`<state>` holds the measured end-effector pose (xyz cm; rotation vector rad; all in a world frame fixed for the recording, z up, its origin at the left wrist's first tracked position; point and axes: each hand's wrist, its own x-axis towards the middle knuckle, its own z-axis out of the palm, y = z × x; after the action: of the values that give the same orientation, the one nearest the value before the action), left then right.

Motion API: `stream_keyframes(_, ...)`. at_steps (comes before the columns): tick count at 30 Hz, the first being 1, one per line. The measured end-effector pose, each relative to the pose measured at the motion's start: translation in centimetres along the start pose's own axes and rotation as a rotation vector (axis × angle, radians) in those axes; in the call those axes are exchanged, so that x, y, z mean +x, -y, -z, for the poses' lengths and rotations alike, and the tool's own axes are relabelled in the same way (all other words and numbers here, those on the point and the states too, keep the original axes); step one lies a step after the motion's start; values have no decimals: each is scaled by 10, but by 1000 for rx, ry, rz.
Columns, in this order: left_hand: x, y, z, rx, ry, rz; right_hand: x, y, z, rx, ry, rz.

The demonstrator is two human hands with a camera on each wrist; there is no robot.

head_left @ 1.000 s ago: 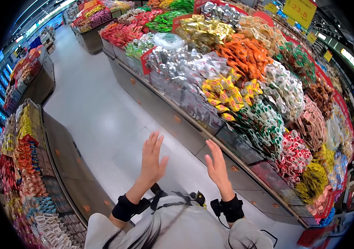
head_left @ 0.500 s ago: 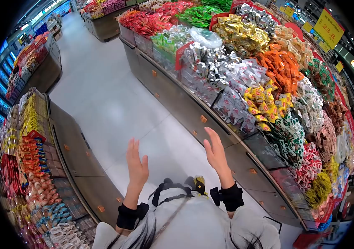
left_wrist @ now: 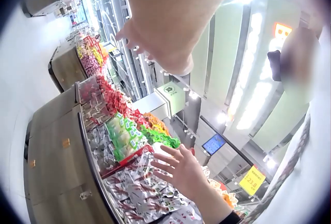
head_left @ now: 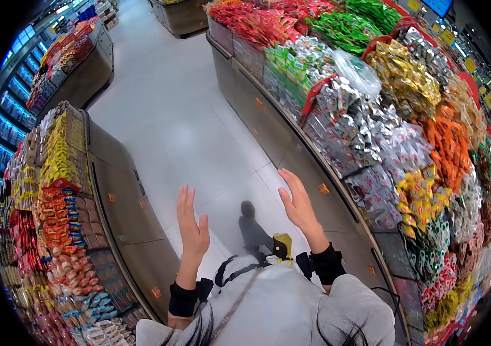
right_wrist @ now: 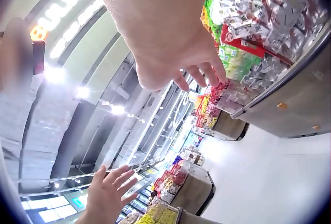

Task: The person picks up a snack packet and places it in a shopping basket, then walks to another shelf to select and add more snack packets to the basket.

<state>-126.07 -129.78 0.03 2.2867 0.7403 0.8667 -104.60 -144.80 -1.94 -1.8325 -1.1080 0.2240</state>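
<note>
My left hand point(head_left: 192, 228) is raised over the aisle floor in the head view, fingers straight and thumb apart, holding nothing. To its right, my right hand point(head_left: 301, 207) is held up the same way, also without anything in it. The right hand is nearest the long candy counter point(head_left: 291, 155), overlapping its side panel in this view. Both wrists wear black straps. In the left wrist view the right hand point(left_wrist: 187, 173) shows with spread fingers in front of silver-wrapped sweets point(left_wrist: 150, 193).
Red point(head_left: 263, 26), green, gold, orange and yellow wrapped sweets fill the counter on the right. Another candy counter point(head_left: 124, 202) runs along the left. Between them the pale floor point(head_left: 170, 115) leads forward to further display stands point(head_left: 84, 72). A yellow-and-black item point(head_left: 282, 245) hangs at my waist.
The view has turned left and moved along the aisle, so the right counter shifts rightward. Both hands stay raised with nothing in them; the left has moved slightly left and lower since the first frame.
</note>
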Motion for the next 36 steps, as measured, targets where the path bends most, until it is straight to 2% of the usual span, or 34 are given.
stream_keyframes(5, 99, 30, -2, -241, 32, 80, 107, -20, -26, 53, 20, 35)
stream_keyframes(12, 213, 69, -4, -378, 6, 152, 242, -43, -48, 117, 52, 89)
stream_keyframes(14, 235, 92, -3, -453, -42, 179, 276, -42, -60, 139, 87, 89)
stream_keyframes(20, 311, 166, 7, -552, -75, 234, 371, -35, -120, 509, 240, -49)
stream_keyframes(23, 359, 211, 15, -586, -69, 219, 423, -24, -155, 675, 250, -60)
stream_keyframes(29, 477, 293, 60, -601, -29, 186, 542, -3, -224, 893, 245, -214)
stream_keyframes(32, 533, 331, 79, -628, -74, 176, 596, 8, -254, 909, 222, -196)
stream_keyframes(36, 597, 369, 86, -716, -16, 218, 653, 11, -284, 857, 179, -181)
